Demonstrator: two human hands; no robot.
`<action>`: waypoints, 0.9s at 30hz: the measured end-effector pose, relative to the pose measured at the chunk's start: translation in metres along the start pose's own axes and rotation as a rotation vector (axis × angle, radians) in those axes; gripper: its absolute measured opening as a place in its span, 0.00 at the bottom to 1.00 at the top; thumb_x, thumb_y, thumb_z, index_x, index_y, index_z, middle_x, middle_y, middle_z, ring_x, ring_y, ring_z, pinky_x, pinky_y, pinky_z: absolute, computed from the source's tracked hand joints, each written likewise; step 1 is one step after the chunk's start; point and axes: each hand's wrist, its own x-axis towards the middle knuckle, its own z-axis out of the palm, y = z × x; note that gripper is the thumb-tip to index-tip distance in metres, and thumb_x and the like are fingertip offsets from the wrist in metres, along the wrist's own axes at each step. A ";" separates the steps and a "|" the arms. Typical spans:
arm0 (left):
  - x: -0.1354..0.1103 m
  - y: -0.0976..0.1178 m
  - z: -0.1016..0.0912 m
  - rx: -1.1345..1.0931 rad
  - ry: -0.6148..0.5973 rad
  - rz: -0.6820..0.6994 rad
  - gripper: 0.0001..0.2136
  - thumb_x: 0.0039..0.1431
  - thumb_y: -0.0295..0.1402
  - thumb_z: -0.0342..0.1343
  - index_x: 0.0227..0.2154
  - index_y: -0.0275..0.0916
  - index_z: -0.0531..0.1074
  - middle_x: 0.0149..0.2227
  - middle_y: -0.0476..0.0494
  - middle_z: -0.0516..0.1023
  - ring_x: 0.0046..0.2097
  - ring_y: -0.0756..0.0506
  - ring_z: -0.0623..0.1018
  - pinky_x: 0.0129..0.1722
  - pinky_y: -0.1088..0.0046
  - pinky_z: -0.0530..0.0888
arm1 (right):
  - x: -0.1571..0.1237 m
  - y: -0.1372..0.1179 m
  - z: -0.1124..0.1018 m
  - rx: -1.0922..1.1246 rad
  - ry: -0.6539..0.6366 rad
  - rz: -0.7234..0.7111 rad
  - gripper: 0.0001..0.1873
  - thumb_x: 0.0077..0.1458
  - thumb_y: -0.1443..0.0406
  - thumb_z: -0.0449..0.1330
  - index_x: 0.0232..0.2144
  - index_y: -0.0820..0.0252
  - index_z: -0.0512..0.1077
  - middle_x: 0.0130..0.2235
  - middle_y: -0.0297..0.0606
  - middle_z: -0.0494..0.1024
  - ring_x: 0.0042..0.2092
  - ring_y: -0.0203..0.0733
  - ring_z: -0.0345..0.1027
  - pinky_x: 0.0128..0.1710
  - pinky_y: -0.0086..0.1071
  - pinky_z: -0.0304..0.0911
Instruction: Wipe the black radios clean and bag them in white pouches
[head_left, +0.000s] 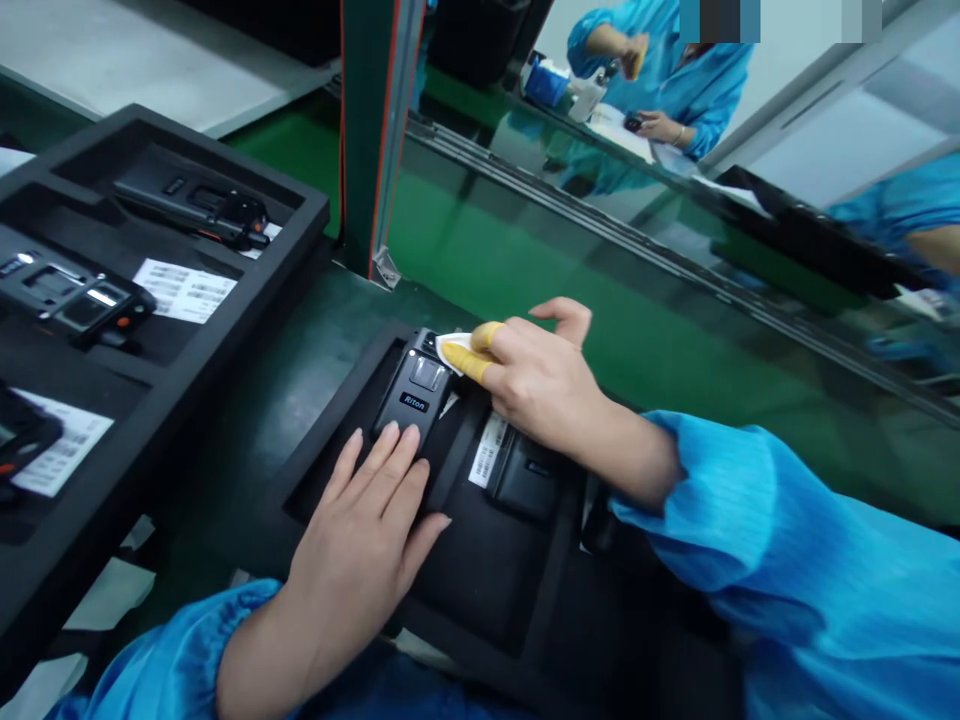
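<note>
My left hand (367, 530) lies flat, fingers straight, on the lower end of a smooth, dark oblong device (409, 408) marked "Riton," while my right hand (544, 385), two fingers wrapped in yellow covers (469, 362), pinches a thin white cloth (457, 339) at its upper corner. The device sits in a compartment of a matte black tray (480, 590), its long axis running away from me and leaning slightly right. A second device (525, 482) lies near my right wrist; three more show in another tray (216, 348) at left.
</note>
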 end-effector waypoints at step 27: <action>-0.001 0.001 0.002 -0.008 -0.016 -0.023 0.13 0.66 0.34 0.48 0.43 0.32 0.74 0.53 0.35 0.75 0.57 0.38 0.73 0.60 0.55 0.63 | 0.020 -0.013 0.002 0.090 -0.277 0.209 0.25 0.65 0.70 0.39 0.31 0.54 0.76 0.34 0.32 0.71 0.37 0.35 0.59 0.50 0.43 0.41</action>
